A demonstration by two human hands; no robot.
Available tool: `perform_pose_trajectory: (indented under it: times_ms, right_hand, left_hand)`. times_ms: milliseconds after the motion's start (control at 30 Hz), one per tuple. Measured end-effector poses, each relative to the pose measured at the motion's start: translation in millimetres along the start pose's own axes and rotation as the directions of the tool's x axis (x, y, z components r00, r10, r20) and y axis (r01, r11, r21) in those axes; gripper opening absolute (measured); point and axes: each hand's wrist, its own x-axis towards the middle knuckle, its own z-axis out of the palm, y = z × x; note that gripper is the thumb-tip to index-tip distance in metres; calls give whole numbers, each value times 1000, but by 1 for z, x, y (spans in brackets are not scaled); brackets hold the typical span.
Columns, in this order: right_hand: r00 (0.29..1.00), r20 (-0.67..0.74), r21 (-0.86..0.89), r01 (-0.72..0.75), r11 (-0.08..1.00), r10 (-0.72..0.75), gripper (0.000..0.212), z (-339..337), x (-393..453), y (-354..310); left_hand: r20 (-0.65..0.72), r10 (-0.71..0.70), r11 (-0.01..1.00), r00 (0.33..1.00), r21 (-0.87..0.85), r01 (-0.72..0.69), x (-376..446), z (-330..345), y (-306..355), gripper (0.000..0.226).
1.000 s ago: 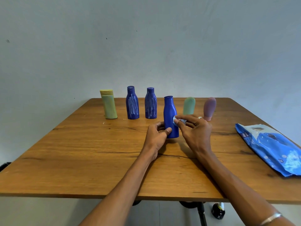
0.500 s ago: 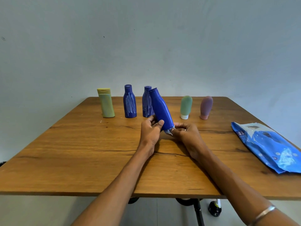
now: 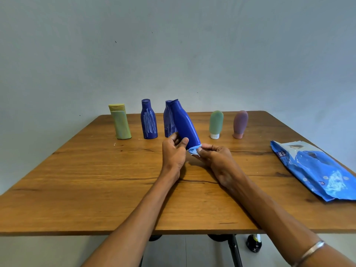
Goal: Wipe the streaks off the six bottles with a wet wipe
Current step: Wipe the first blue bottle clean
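My left hand (image 3: pixel 174 151) grips a clean, streak-free blue bottle (image 3: pixel 184 124), tilted with its cap leaning left and away, lifted just above the wooden tabletop (image 3: pixel 77 180). At its base, my right hand (image 3: pixel 215 157) pinches a bunched blue wet wipe (image 3: pixel 193 150) against the bottom edge. Behind, left to right, stand a yellow-green bottle (image 3: pixel 120 122), two white-scribbled dark blue bottles (image 3: pixel 148 120), a green tube (image 3: pixel 216 124) and a mauve tube (image 3: pixel 240 123). A blue wipes pack (image 3: pixel 316 170) lies near the right edge.
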Motion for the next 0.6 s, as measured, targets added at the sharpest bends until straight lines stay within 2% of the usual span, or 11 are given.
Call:
perform_pose_trajectory:
  times_ms: [100,167,300,467,600]
  right_hand:
    - [999,-31,43,30,999,-28,18,-1,0,-2]
    - [992,-88,-6,87,996,-87,21,-1,3,0]
    - [959,-200,-92,188,978,-203,19,-9,7,1]
    - [941,-212,-174,227,958,-262,18,-12,5,0]
    - [939,-216,-208,223,952,-267,19,-11,8,1]
  left_hand:
    - [-36,1,1000,999,30,0,3,-2,-2,29]
    - [-42,-20,997,999,69,23,6,-2,-4,28]
    - [-16,-73,984,997,164,74,15,2,-10,42]
    - [45,-90,964,995,256,76,29,10,-13,42]
    - [38,-96,957,995,279,81,42,17,-15,42]
